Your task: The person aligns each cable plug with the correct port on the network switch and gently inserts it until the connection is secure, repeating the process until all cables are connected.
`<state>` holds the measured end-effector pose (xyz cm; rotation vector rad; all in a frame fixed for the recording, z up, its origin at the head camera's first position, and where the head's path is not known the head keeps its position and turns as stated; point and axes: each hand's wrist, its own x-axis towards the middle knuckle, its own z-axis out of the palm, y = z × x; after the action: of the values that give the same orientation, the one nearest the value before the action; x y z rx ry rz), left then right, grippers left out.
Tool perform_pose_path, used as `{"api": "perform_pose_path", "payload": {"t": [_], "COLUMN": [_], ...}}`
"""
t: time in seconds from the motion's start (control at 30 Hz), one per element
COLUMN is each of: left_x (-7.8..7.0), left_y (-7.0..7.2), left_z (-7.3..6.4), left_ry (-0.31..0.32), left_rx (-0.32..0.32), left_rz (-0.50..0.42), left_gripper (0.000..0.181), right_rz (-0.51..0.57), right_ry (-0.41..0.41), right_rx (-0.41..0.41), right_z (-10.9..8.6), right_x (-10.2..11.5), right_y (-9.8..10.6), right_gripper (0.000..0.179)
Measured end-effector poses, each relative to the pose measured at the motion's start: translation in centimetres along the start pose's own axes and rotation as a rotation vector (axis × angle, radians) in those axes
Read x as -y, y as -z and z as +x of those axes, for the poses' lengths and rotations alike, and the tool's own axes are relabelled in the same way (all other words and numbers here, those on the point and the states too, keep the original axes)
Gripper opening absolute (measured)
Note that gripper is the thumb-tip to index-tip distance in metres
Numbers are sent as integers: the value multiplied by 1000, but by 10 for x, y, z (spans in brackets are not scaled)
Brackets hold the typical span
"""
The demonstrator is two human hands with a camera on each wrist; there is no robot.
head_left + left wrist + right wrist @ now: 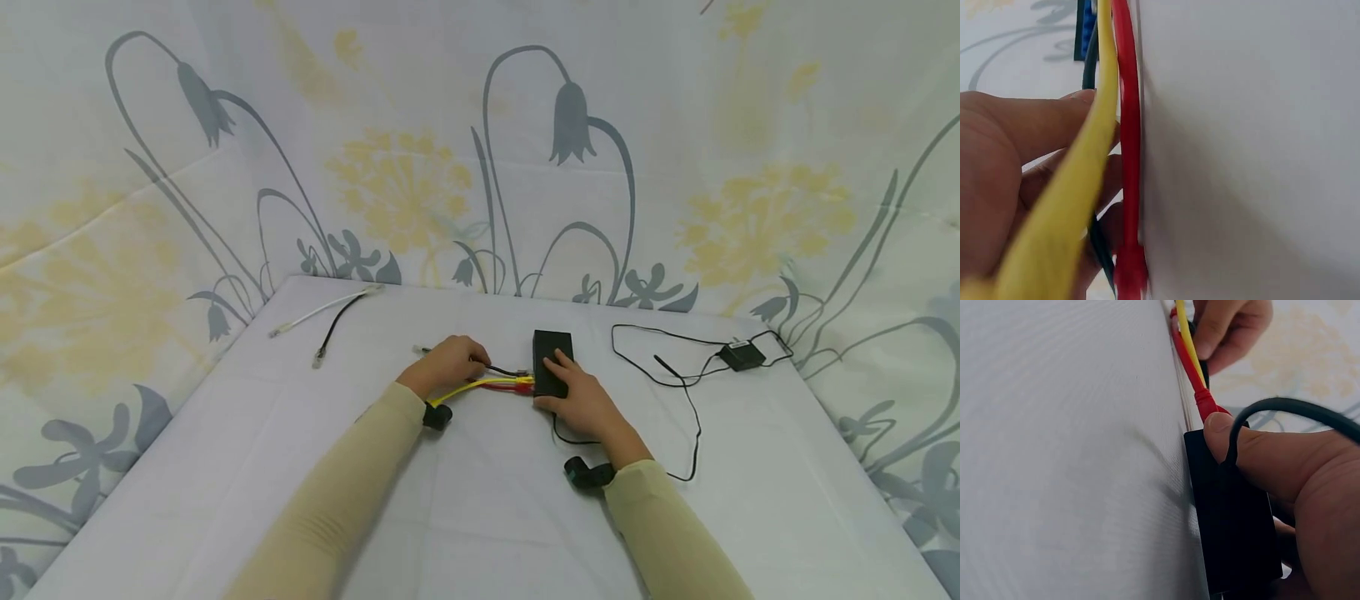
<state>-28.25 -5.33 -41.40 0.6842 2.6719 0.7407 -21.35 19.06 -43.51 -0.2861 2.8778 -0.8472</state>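
Observation:
A small black network switch (pixel 552 340) lies flat on the white-covered table. My right hand (pixel 588 407) grips it, thumb along the near edge and fingers over the top. A yellow network cable (pixel 463 389) and a red network cable (pixel 498 387) run leftward from the switch's left side. With the thumb and fingers of my left hand (pixel 448 365) I pinch a black network cable (pixel 502 370). One end of that cable is at the switch's left side; whether it is seated in a port cannot be told. Blue on the switch (pixel 1087 34) shows in the left wrist view.
A white cable (pixel 318 312) and a short black cable (pixel 339 323) lie at the back left. On the right a black power adapter (pixel 742 356) rests with its thin cord (pixel 697 425) looped about. Behind the table hangs a flower-patterned curtain (pixel 450 100).

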Motion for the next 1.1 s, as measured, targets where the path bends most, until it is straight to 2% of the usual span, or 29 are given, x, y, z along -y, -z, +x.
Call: {"api": "perform_pose_path", "payload": {"t": [0.1, 0.4, 0.67, 0.93, 1.1], "left_x": [8, 24, 41, 60, 71], "left_y": [5, 16, 27, 36, 41], "left_z": [-3, -12, -27, -40, -49], "left_ry": [15, 22, 10, 68, 83], "left_rx": [-11, -81, -158, -192, -210], "left_rz": [-10, 63, 71, 104, 129], "left_gripper": [20, 22, 26, 28, 30], "right_rz": [3, 9, 7, 5, 4], "right_ry": [-2, 0, 2, 5, 3], "right_rx": [4, -1, 0, 0, -1], "right_z": [0, 0, -1, -1, -1], "right_x": [0, -3, -3, -3, -3], "right_y": [0, 1, 0, 0, 0], "right_gripper": [75, 75, 75, 76, 75]}}
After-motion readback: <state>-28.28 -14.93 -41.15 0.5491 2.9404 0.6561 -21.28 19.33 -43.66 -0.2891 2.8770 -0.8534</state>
